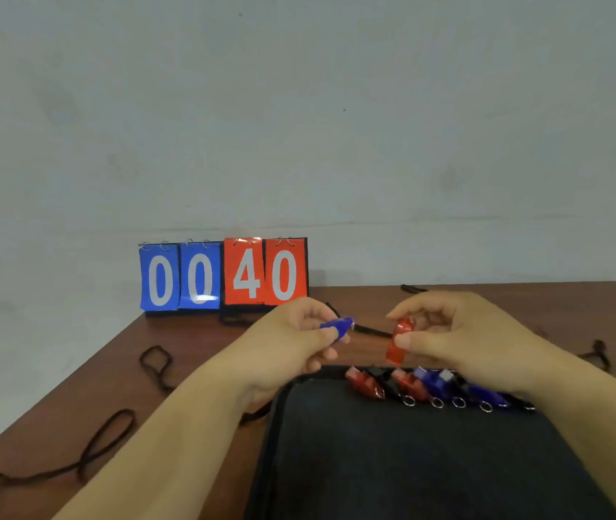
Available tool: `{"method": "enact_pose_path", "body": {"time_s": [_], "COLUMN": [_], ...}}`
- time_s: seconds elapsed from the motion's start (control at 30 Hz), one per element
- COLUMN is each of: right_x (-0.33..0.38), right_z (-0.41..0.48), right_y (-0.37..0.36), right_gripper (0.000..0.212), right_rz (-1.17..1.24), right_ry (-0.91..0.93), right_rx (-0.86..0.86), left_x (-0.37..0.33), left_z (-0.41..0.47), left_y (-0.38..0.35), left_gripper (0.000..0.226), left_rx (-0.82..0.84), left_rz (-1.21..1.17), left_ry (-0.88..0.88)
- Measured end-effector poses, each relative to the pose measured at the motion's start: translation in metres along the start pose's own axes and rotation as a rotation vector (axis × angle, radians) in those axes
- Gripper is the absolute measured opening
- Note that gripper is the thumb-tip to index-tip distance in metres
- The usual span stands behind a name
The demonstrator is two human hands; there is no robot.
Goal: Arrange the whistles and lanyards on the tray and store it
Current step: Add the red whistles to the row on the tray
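Across the brown table on your far left, two black lanyards lie in loose loops, well apart from the tray. Behind them a flip scoreboard stands against the wall, reading 00 and 40.

Your left hand pinches a blue whistle between thumb and forefinger, the other fingers curled under, in the air beyond the tray's far edge. Near it but apart, your right hand pinches a red whistle the same way, hanging nearly upright.

Below both, a row of whistles in red, black and blue lies side by side along the far edge of the black tray, rings toward you. Its right end is hidden under your forearm.

You seem midway through lining up the whistles. Next, set each one down at a free end of the row, ring toward you, without nudging its neighbours. The lanyards are yet to be gathered.
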State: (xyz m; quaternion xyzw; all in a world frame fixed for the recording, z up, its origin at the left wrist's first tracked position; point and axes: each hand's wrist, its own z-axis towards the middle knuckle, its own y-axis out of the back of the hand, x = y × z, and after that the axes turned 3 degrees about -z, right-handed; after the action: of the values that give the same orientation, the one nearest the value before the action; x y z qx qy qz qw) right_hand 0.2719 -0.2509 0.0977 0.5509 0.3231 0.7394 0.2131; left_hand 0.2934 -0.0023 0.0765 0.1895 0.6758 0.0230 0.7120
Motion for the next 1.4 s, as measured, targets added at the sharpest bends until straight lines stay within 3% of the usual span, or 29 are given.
{"method": "enact_pose_path", "body": {"time_s": [0.33, 0.57, 0.8, 1.0, 1.17, 1.4], "right_x": [-0.030, -0.031, -0.030, -0.027, -0.024, -0.029], "right_z": [-0.011, -0.014, -0.014, -0.015, -0.017, -0.017], "right_y": [-0.004, -0.021, -0.030, -0.034, -0.034, -0.042], "right_gripper": [0.018, 0.020, 0.020, 0.036, 0.031, 0.016], "right_rz": [0.284, 0.272, 0.659, 0.773, 0.648, -0.121], "right_ry": [-0.050, -0.070, -0.162, -0.190, -0.202, -0.045], "right_rx": [-0.006, 0.017, 0.046, 0.079, 0.109, 0.171], "left_x": [0.022, 0.025, 0.018, 0.018, 0.017, 0.022], "left_z": [0.002, -0.006, -0.019, -0.020, -0.020, -0.013], "left_y": [-0.031, -0.038, -0.045, -0.042, -0.038, -0.035], "left_gripper": [0.044, 0.023, 0.026, 0.022, 0.026, 0.019], "left_rx": [0.061, 0.064, 0.026, -0.076, -0.042, 0.188], "left_rz": [0.148, 0.321, 0.391, 0.532, 0.666, 0.793], "left_ry": [-0.158, -0.193, -0.357, -0.483, -0.474, -0.272]}}
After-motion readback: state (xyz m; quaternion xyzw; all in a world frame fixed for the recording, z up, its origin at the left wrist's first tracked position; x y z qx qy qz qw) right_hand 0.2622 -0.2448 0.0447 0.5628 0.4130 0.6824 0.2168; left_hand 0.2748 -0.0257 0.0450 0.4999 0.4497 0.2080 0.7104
